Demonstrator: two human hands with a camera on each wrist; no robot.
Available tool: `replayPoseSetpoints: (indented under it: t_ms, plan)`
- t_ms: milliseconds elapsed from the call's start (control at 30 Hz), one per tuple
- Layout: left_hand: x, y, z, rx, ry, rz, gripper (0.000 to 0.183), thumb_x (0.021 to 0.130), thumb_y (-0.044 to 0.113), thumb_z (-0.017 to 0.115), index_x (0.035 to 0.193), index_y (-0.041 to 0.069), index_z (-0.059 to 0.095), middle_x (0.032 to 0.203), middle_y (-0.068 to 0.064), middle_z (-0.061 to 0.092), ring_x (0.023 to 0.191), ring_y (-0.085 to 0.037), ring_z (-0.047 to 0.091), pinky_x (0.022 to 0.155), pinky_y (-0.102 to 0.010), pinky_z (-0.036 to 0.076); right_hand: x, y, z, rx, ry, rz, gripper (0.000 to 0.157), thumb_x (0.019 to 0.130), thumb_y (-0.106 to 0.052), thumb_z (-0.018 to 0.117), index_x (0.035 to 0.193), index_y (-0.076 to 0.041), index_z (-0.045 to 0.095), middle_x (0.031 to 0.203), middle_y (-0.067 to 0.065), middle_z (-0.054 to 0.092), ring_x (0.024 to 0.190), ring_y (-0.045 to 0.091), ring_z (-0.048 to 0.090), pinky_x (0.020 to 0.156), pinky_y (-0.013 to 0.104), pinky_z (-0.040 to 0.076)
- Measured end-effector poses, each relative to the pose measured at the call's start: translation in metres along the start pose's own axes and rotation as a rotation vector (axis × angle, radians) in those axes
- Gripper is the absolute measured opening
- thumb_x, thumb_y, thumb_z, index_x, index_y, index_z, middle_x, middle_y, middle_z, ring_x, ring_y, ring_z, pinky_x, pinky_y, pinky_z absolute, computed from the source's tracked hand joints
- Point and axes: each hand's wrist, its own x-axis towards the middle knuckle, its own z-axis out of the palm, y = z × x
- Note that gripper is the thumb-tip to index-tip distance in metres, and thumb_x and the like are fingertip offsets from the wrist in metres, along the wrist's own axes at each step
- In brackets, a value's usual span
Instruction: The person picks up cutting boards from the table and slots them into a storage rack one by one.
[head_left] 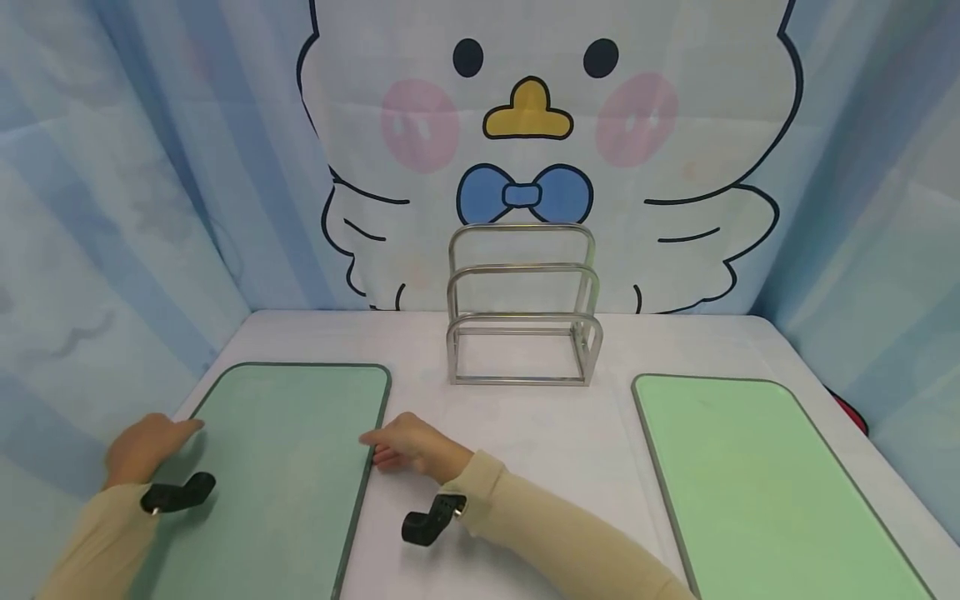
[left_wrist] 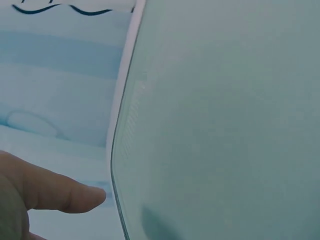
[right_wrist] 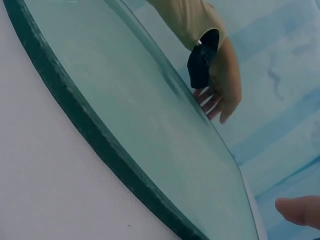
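A large pale teal glass panel (head_left: 281, 467) with rounded corners and a dark edge lies on the white table at the left. My left hand (head_left: 146, 450) is at its left edge, with the thumb (left_wrist: 82, 197) held off the glass. In the right wrist view the fingers of that left hand (right_wrist: 220, 95) reach the panel's far edge; I cannot tell whether they grip it. My right hand (head_left: 416, 446) is at the right edge, one digit stretched over the glass and other fingers bent beside the edge. Contact there is hidden.
A silver wire rack (head_left: 525, 327) with several upright loops stands at the back middle of the white table (head_left: 525, 467). A brighter green panel (head_left: 772, 475) lies at the right. A cartoon-printed curtain (head_left: 532, 167) hangs behind and at both sides. Something red (head_left: 851, 411) shows past the right edge.
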Motion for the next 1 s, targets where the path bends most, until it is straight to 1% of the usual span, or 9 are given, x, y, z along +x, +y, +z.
replayPoseSetpoints:
  t_ms: [100, 367, 567, 633, 733, 800, 867, 900, 1000]
  plan:
    - [0.001, -0.001, 0.001, -0.038, 0.012, 0.004, 0.06, 0.092, 0.042, 0.044, 0.089, -0.018, 0.052, 0.074, -0.022, 0.055, 0.068, -0.027, 0.052, 0.055, -0.035, 0.043, -0.001, 0.001, 0.0, 0.0, 0.002, -0.011, 0.026, 0.087, -0.014, 0.066, 0.102, 0.006, 0.06, 0.084, 0.006, 0.06, 0.075, 0.013, 0.06, 0.075, 0.024, 0.056]
    - [0.004, 0.007, 0.004, -0.128, 0.023, -0.001, 0.047, 0.092, 0.042, 0.043, 0.066, 0.003, 0.043, 0.058, -0.001, 0.032, 0.059, -0.017, 0.038, 0.052, -0.03, 0.034, 0.003, 0.004, -0.003, -0.023, 0.042, -0.033, 0.025, 0.086, -0.016, 0.067, 0.101, 0.003, 0.063, 0.079, 0.002, 0.059, 0.066, 0.008, 0.054, 0.064, 0.018, 0.051]
    - [0.011, 0.016, 0.007, -0.154, 0.034, -0.036, 0.044, 0.091, 0.041, 0.044, 0.068, 0.004, 0.041, 0.058, 0.0, 0.03, 0.059, -0.017, 0.039, 0.052, -0.03, 0.035, 0.008, 0.001, -0.008, -0.033, 0.069, -0.044, 0.027, 0.086, -0.017, 0.066, 0.103, 0.004, 0.063, 0.079, 0.001, 0.056, 0.064, 0.008, 0.052, 0.06, 0.017, 0.046]
    - [0.013, 0.017, 0.007, -0.158, 0.038, -0.034, 0.049, 0.091, 0.041, 0.044, 0.075, -0.005, 0.048, 0.06, -0.006, 0.039, 0.061, -0.021, 0.044, 0.053, -0.032, 0.038, 0.009, -0.001, -0.01, -0.044, 0.076, -0.041, 0.028, 0.086, -0.019, 0.066, 0.103, 0.003, 0.062, 0.078, 0.002, 0.056, 0.063, 0.008, 0.052, 0.06, 0.017, 0.046]
    - [0.016, 0.013, 0.005, -0.163, 0.04, 0.008, 0.059, 0.093, 0.039, 0.042, 0.094, -0.019, 0.054, 0.078, -0.031, 0.054, 0.072, -0.036, 0.055, 0.062, -0.041, 0.046, 0.011, -0.004, -0.012, -0.051, 0.083, -0.035, 0.029, 0.087, -0.021, 0.065, 0.104, 0.002, 0.061, 0.078, 0.002, 0.057, 0.064, 0.009, 0.053, 0.061, 0.017, 0.046]
    - [0.017, 0.008, 0.005, -0.174, 0.035, 0.049, 0.063, 0.095, 0.037, 0.041, 0.113, -0.023, 0.05, 0.106, -0.041, 0.053, 0.089, -0.048, 0.056, 0.073, -0.05, 0.048, 0.011, -0.005, -0.012, -0.048, 0.086, -0.03, 0.029, 0.087, -0.02, 0.065, 0.104, 0.003, 0.061, 0.076, 0.002, 0.056, 0.063, 0.009, 0.053, 0.061, 0.018, 0.047]
    - [0.015, 0.003, 0.006, -0.18, 0.027, 0.084, 0.064, 0.097, 0.034, 0.038, 0.12, -0.025, 0.044, 0.122, -0.044, 0.044, 0.102, -0.054, 0.05, 0.081, -0.056, 0.046, 0.01, -0.005, -0.012, -0.03, 0.084, -0.026, 0.027, 0.088, -0.018, 0.064, 0.104, 0.003, 0.061, 0.075, 0.001, 0.054, 0.063, 0.009, 0.052, 0.061, 0.018, 0.046]
    - [0.014, 0.002, 0.007, -0.173, 0.027, 0.1, 0.063, 0.097, 0.034, 0.038, 0.12, -0.025, 0.044, 0.121, -0.044, 0.044, 0.101, -0.054, 0.05, 0.08, -0.055, 0.046, 0.009, -0.004, -0.012, -0.04, 0.083, -0.027, 0.027, 0.088, -0.018, 0.063, 0.105, 0.003, 0.061, 0.076, 0.001, 0.053, 0.064, 0.01, 0.052, 0.063, 0.018, 0.046]
    - [0.006, 0.003, 0.01, -0.1, 0.056, 0.124, 0.054, 0.096, 0.032, 0.04, 0.101, -0.018, 0.058, 0.09, -0.039, 0.054, 0.076, -0.044, 0.055, 0.064, -0.045, 0.047, 0.003, -0.003, -0.008, -0.085, 0.087, -0.019, 0.031, 0.087, -0.018, 0.063, 0.108, 0.004, 0.059, 0.083, 0.003, 0.052, 0.072, 0.013, 0.05, 0.073, 0.024, 0.048]
